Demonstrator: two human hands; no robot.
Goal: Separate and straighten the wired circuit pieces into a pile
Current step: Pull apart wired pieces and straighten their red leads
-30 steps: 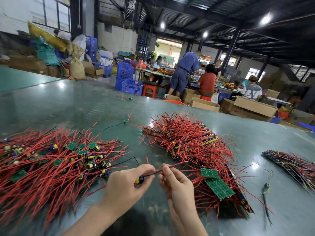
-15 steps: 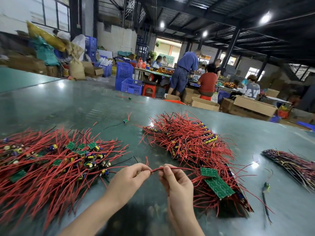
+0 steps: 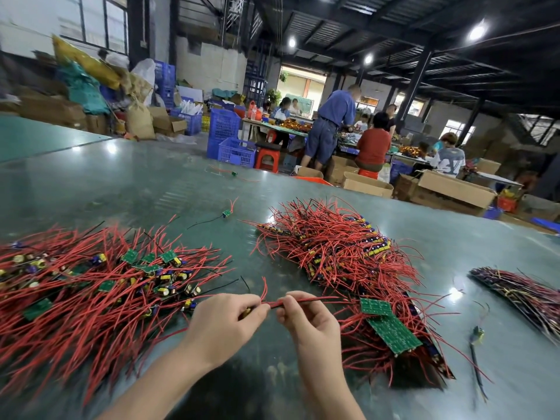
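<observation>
Pinching one light, springy red wire (image 3: 303, 301) between them, left hand (image 3: 225, 322) and right hand (image 3: 306, 321) should grip near the board, since thin leads kink.

No text, label or number can be read anywhere; the white T-shirt (image 3: 450, 161) of a seated person at the far table bears large grey marks, too blurred to make out; the green printed circuit boards (image 3: 394, 333) show only fine, illegible marking.
</observation>
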